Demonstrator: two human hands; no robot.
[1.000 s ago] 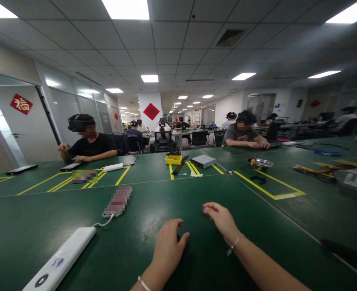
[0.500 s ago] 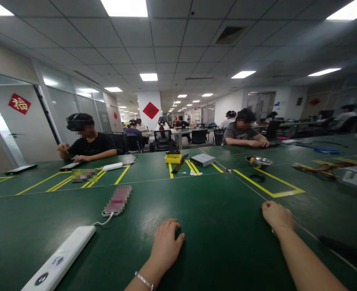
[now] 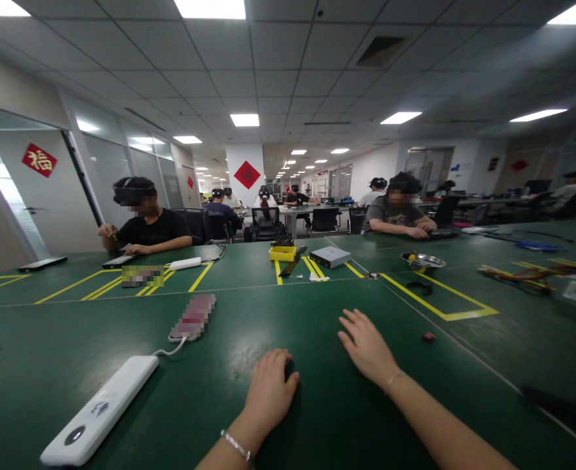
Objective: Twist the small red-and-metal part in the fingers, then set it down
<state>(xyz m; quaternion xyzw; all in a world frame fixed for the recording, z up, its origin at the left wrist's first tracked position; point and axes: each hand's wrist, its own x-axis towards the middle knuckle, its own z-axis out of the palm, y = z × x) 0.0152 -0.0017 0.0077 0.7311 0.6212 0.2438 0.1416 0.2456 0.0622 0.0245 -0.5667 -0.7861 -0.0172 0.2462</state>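
Observation:
My left hand (image 3: 271,385) rests on the green table (image 3: 327,418), its fingers loosely bent, the thumb apart and nothing held. To its right, my right hand (image 3: 367,347) is over the tabletop with its fingers stretched and spread, holding nothing. A small reddish-brown object (image 3: 428,337) lies to the right of that hand; its kind is too small to make out. Left of my left hand are a phone (image 3: 194,318), blurred on its face, and a long white power bank (image 3: 102,410), with a white cable (image 3: 173,350) running between them.
Farther off stand a yellow bin (image 3: 282,253), a grey box (image 3: 331,256) and a metal bowl (image 3: 423,262). Bundled wires (image 3: 517,277) lie at the right. Yellow tape (image 3: 468,314) marks the table. Two people (image 3: 145,225) sit across it.
My right hand has moved left from the table seam and opened. The small reddish-brown object now shows where that hand was. My left hand has stayed in place.

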